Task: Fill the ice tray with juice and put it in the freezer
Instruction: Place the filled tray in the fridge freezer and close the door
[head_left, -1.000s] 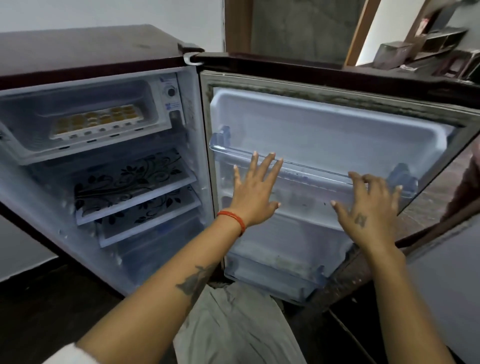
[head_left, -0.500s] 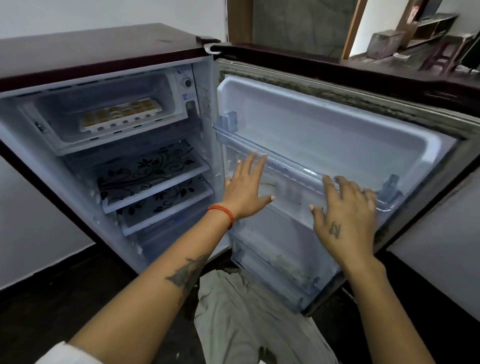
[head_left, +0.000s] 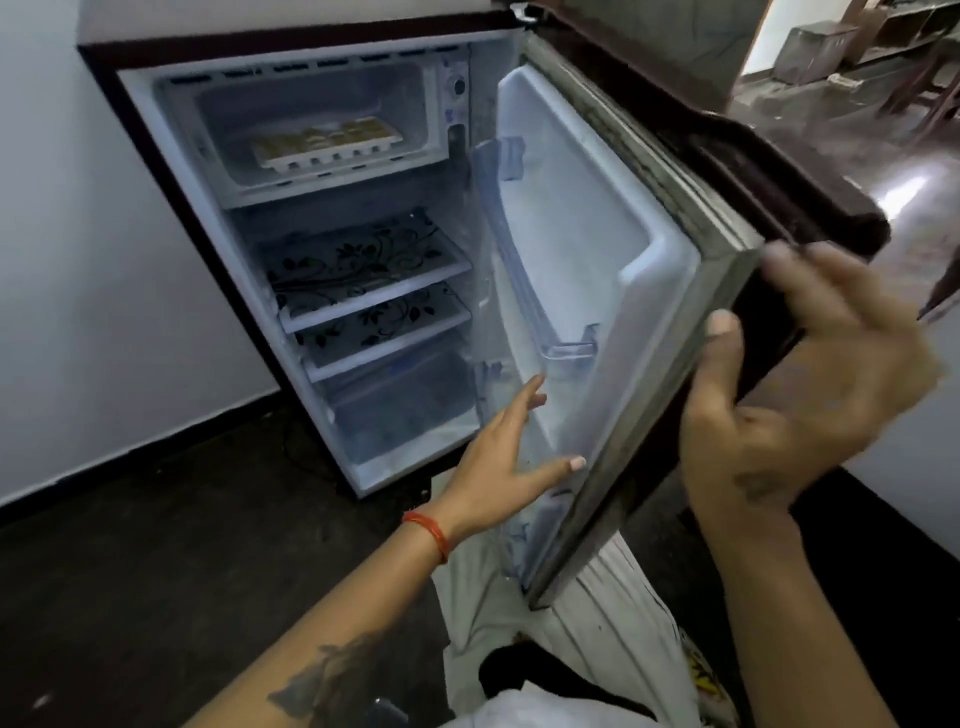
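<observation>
Ice tray (head_left: 326, 143) of juice in the freezer (head_left: 317, 130); right hand (head_left: 800, 395) gripping fridge door (head_left: 670, 332) edge, left hand (head_left: 506, 457) spread flat inside—best withdrawn before swinging shut.

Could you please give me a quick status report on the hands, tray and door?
Right hand grips dark fridge door's edge; left hand open inside it. Juice-filled white ice tray sits in freezer compartment. Nothing blocks closing.

Freezer compartment (head_left: 415, 104), top of fridge: white ice tray (head_left: 327, 143) with yellow juice rests on its floor.
</observation>
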